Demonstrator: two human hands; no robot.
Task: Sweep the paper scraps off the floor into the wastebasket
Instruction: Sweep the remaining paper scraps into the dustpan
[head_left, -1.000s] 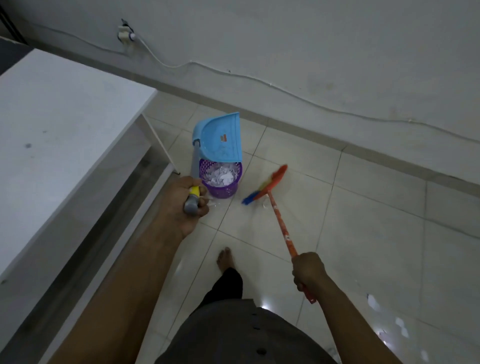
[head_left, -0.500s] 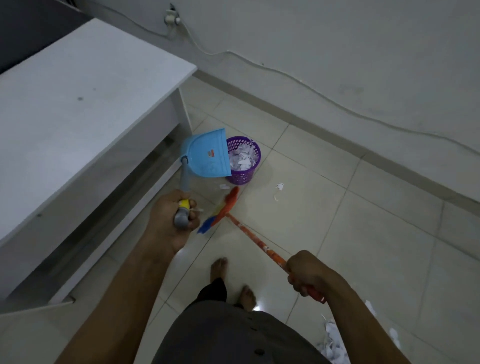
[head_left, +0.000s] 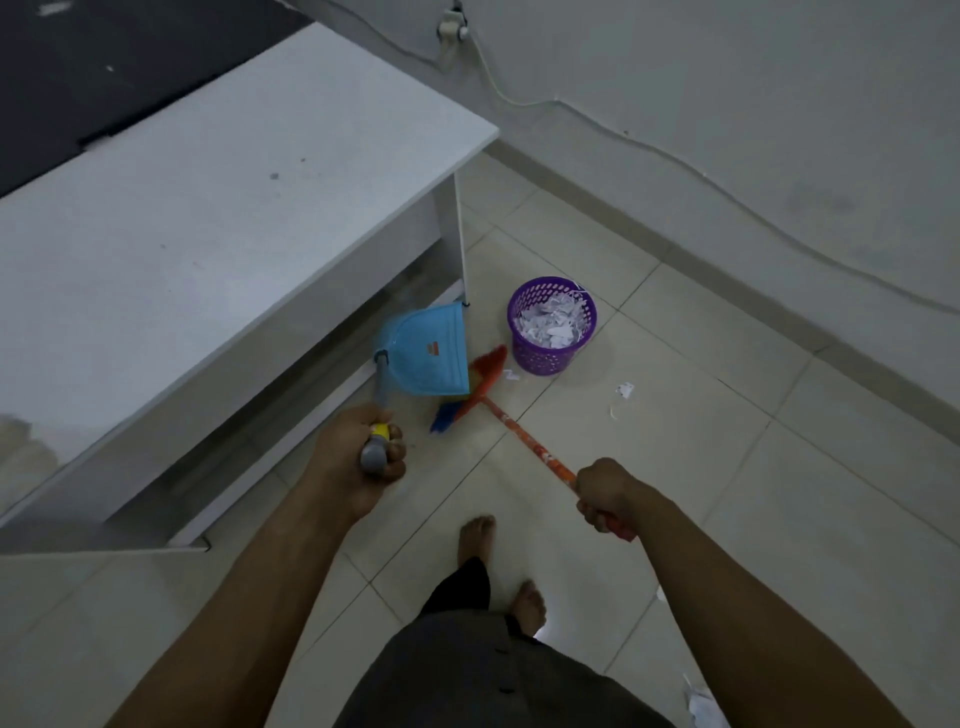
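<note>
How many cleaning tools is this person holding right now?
2: a blue dustpan, its handle gripped by the left hand, and an orange broom in the right hand, its head beside the wastebasket.

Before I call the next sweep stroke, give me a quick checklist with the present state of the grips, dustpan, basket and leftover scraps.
1. Left hand grips the dustpan handle: ok.
2. Right hand grips the broom handle: ok.
3. Dustpan lip flat on the floor: cannot tell, the pan is blurred.
4. Wastebasket upright, with paper inside: ok.
5. Floor free of paper scraps: not ok. Some lie to the right of the broom head and more lie at the lower right.
6. Broom head close to the dustpan: ok, it sits between the dustpan and the wastebasket.
</note>
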